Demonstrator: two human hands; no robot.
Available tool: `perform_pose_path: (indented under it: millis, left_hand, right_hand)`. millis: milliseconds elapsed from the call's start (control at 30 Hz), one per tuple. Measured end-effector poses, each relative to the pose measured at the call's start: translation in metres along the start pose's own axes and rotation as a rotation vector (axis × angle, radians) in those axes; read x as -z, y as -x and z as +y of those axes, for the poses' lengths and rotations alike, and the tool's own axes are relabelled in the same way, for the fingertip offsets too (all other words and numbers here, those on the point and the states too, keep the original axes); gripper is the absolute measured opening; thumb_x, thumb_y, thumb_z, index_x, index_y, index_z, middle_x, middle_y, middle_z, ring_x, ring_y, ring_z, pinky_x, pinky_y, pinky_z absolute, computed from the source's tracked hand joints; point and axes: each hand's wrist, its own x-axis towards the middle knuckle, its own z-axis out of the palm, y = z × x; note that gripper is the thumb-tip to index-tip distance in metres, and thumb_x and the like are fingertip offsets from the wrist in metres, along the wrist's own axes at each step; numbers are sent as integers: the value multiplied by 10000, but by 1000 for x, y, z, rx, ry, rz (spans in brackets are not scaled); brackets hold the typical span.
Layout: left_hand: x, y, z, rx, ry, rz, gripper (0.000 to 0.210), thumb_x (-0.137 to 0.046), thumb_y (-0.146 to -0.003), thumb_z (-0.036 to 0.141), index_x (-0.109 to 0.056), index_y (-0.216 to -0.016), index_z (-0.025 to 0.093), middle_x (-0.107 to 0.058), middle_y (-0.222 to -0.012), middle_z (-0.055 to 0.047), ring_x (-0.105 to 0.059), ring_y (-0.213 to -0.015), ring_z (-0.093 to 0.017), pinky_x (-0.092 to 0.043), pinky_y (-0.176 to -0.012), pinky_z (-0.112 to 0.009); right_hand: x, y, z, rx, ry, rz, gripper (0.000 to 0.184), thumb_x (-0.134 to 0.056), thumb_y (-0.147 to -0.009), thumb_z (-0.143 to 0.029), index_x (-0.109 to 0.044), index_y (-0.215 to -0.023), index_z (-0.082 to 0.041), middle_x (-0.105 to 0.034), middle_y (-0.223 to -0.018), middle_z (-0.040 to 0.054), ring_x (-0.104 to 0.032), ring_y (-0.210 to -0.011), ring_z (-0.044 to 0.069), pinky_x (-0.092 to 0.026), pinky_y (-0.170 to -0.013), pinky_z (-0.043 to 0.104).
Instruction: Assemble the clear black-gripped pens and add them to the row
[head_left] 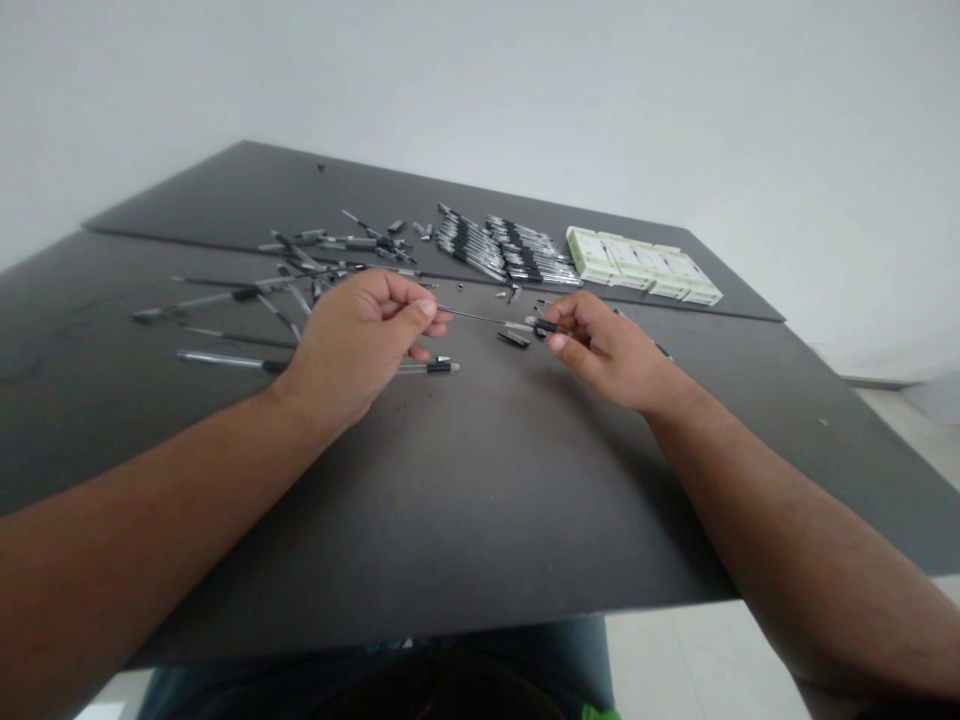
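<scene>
My left hand (367, 340) is closed, thumb and forefinger pinching one end of a thin dark ink refill (472, 317). From there the refill stretches right to a clear pen barrel with a black grip (545, 326), which my right hand (611, 350) grips between thumb and fingers. Whether the refill's tip is inside the barrel, I cannot tell. Just below the barrel, a black pen cap (514, 340) lies on the table. A pen barrel with a black grip (439, 368) pokes out under my left hand.
Loose pens and refills (247, 292) spread over the left of the grey table (480, 520). Two rows of pens (472, 245) lie side by side toward the back. Green and white boxes (641, 265) stand at the back right. A raised board edge (225, 243) crosses the table.
</scene>
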Motion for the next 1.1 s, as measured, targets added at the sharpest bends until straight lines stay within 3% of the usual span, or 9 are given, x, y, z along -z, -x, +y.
perform_pose_path:
  millis: [167,667,1100]
  left_hand:
    - [-3,-4,-2,-19,127,115,173,-835,-927,304,-695,-899,206,-817,-862,-47,-801,-805,-188,-607,-559,-214]
    - [-4,-1,3,2,202,99,100,-783,-935,207,-711,-866,207,-804,-826,-39,-780,-766,-170,-612,-569,-220]
    - [-4,-3,2,29,169,99,117,-787,-942,218,-697,-869,204,-801,-830,-41,-783,-758,-169,-604,-557,-209]
  right_hand:
    - [5,-4,15,52,167,57,443,-523,-1124,-605,-739,-1041,-227,-807,-1003,94,-726,-932,272,-511,-824,368]
    - [6,-5,13,42,226,52,371,-555,-1091,-517,-778,-1057,-223,-821,-1019,94,-747,-946,278,-509,-828,364]
    - [5,-5,16,43,218,51,486,-533,-1101,-636,-792,-1060,-227,-822,-1020,101,-745,-951,284,-520,-838,372]
